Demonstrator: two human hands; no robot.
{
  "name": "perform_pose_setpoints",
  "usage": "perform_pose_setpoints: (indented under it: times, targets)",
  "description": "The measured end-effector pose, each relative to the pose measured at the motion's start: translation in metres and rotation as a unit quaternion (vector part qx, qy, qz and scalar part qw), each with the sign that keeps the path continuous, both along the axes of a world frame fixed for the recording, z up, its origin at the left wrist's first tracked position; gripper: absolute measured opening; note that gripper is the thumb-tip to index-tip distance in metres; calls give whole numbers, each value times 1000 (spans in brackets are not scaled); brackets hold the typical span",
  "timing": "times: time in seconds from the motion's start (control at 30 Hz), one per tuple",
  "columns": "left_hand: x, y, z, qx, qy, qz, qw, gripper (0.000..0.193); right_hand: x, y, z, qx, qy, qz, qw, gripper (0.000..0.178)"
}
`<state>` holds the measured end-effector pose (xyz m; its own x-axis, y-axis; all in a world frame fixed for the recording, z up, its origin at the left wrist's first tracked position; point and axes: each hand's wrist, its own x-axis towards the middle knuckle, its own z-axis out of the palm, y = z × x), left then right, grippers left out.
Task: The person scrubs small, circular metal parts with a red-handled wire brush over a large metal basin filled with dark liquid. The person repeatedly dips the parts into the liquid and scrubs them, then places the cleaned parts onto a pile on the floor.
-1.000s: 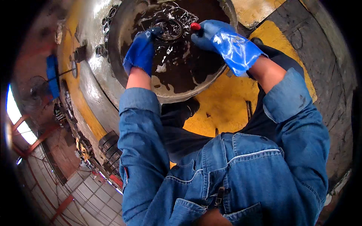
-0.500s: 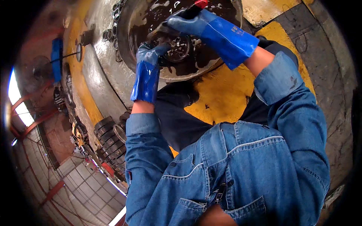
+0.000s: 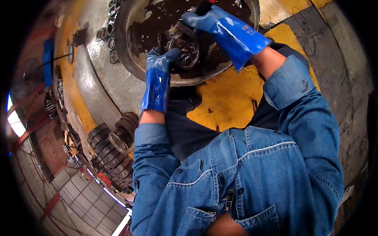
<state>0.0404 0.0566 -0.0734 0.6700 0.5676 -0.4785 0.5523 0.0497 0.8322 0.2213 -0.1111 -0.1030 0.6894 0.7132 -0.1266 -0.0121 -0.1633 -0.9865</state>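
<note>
The person's left hand, in a wet blue rubber glove, was partly closed, its thumb laid against the near left edge of a round, dark-rimmed metal ring; the fingers behind it were hard to see, but the ring sat in that grip. The ring was tilted over the near half of a wide, round grey basin that held dark brown liquid with pale, shiny patches. Whether its lower edge dipped into the liquid could not be told.

The right hand, in a matching glove, was farther away and to the right, curled closed around a dark brush with a red handle end at the picture's far edge. The blurred bristles pointed left and near, at the ring's far side; exact contact was unclear.

Left of the basin, small dark metal rings lay clustered on a worn grey metal surface. Nearer on the left stood a row of black, ribbed cylindrical parts, with a thin, pale hoop beside it. A scuffed yellow floor plate showed between the person's dark-trousered legs.
</note>
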Motion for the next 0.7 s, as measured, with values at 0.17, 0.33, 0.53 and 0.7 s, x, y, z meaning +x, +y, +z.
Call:
perform_pose_setpoints:
  times: [0.17,0.33,0.53,0.7]
  targets:
    - [0,-8,-1,-8,-41,2,999,30,6,-17,-14,-99,-32,-71,992,44]
    - [0,1,-27,-57,-39,-20,997,34,-1,0,-4,-47,-36,-48,997,39]
    - [14,15,-44,-182,-58,27,981,39,-21,28,-22,-18,21,2,1000,41]
    - [16,34,-64,-323,-82,142,932,47,-32,14,18,-33,-45,164,985,35]
